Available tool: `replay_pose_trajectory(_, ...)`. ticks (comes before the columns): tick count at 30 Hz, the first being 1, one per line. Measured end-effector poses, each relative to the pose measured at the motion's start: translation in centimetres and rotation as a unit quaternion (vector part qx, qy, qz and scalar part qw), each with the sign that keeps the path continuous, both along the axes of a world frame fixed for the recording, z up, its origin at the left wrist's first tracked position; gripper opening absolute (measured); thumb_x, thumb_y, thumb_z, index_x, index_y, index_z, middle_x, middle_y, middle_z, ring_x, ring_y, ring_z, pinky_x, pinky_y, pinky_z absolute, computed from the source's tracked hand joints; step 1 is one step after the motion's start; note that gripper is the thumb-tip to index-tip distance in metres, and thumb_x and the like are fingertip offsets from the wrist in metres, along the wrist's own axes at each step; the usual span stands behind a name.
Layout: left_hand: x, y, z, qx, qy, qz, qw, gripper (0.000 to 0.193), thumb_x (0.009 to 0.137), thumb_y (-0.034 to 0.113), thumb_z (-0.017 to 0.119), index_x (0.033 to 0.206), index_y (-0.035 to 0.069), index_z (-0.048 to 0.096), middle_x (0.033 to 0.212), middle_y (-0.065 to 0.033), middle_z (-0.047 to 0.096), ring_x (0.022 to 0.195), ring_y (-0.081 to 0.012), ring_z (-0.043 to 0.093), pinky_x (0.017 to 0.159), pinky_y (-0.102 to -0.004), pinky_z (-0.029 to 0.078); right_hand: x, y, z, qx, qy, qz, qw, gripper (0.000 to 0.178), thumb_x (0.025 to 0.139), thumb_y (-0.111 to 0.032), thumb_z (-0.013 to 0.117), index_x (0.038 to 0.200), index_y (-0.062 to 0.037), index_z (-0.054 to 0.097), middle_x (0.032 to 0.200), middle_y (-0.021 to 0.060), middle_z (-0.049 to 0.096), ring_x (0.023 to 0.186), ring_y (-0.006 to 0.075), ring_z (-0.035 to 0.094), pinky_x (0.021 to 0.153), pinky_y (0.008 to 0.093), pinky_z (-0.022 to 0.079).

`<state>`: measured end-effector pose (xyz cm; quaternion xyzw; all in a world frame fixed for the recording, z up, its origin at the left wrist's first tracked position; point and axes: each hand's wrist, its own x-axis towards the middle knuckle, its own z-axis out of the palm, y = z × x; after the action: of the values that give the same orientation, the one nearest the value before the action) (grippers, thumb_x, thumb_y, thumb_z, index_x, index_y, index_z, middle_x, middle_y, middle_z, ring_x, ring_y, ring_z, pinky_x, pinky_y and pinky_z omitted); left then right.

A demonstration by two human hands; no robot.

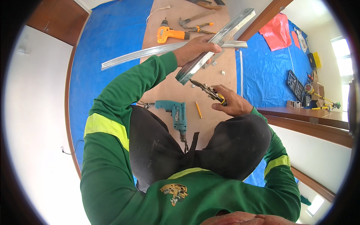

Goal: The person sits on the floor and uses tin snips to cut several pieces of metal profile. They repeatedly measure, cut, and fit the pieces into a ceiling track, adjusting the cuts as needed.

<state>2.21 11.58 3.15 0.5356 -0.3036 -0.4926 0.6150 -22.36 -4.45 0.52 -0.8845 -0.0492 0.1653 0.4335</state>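
Observation:
My left hand [195, 50] is closed around a shiny metal channel [227, 32], which slants from upper right down toward me. In my right hand [234, 101] is a pair of tin snips [208, 91], gripped by the handles. The tips of the snips meet the channel's near end; whether the blades bite into the metal I cannot tell. A second, longer metal channel [127, 57] lies crosswise beneath my left hand. Below the snips a yellow pencil [198, 109] rests on the board, and a teal corded drill [176, 112] lies between my knees.
Beyond my left hand, an orange drill [170, 34], a hammer [197, 18] and pliers [201, 27] lie on the plywood board [221, 125]. Blue sheeting [108, 33] covers the floor. An open tool case [295, 85] is off right, near a wooden ledge [318, 116]. Small metal offcuts [222, 72] are scattered about.

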Motion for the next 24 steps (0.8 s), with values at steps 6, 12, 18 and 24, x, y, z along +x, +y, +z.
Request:
replay_pose_trajectory(6,-0.4,-0.3,0.0,-0.004,-0.035,0.001,0.999,0.079,0.097,0.041,0.081,0.158,0.001,0.054,0.105,-0.0042,0.062,0.071,-0.0067,0.065,0.065,-0.0225,0.056,0.2,0.3,-0.4,0.011,0.009,0.000,1.000,0.069,0.100,-0.034,0.079,0.153,0.0026,0.053,0.140,0.0274,0.066,0.128,0.0447,0.068,0.109,0.0515,0.052)
replay_pose_trajectory(12,-0.3,-0.6,-0.3,0.003,-0.019,-0.006,1.000,0.079,0.097,0.041,0.082,0.161,0.006,0.054,0.106,-0.0031,0.061,0.074,-0.0078,0.066,0.068,-0.0251,0.060,0.0,0.4,-0.6,0.012,0.009,-0.009,1.000,0.071,0.099,-0.035,0.078,0.154,0.0028,0.053,0.142,0.0286,0.066,0.129,0.0456,0.068,0.110,0.0518,0.052)
replay_pose_trajectory(18,-0.1,-0.9,-0.4,0.009,-0.028,0.001,1.000,0.084,0.097,0.043,0.082,0.165,0.006,0.051,0.110,-0.0045,0.060,0.074,-0.0082,0.065,0.070,-0.0249,0.061,0.0,0.5,-0.4,0.022,0.008,-0.011,1.000,0.072,0.098,-0.035,0.078,0.154,0.0031,0.053,0.142,0.0291,0.066,0.129,0.0456,0.068,0.110,0.0513,0.053)
replay_pose_trajectory(24,0.0,-1.2,-0.6,0.015,-0.041,-0.002,0.999,0.085,0.096,0.043,0.084,0.166,0.007,0.051,0.112,-0.0043,0.061,0.078,-0.0089,0.067,0.070,-0.0250,0.062,-0.1,0.5,-0.5,0.030,0.021,-0.016,0.999,0.073,0.099,-0.037,0.078,0.153,0.0040,0.053,0.142,0.0304,0.065,0.131,0.0461,0.067,0.111,0.0521,0.052)
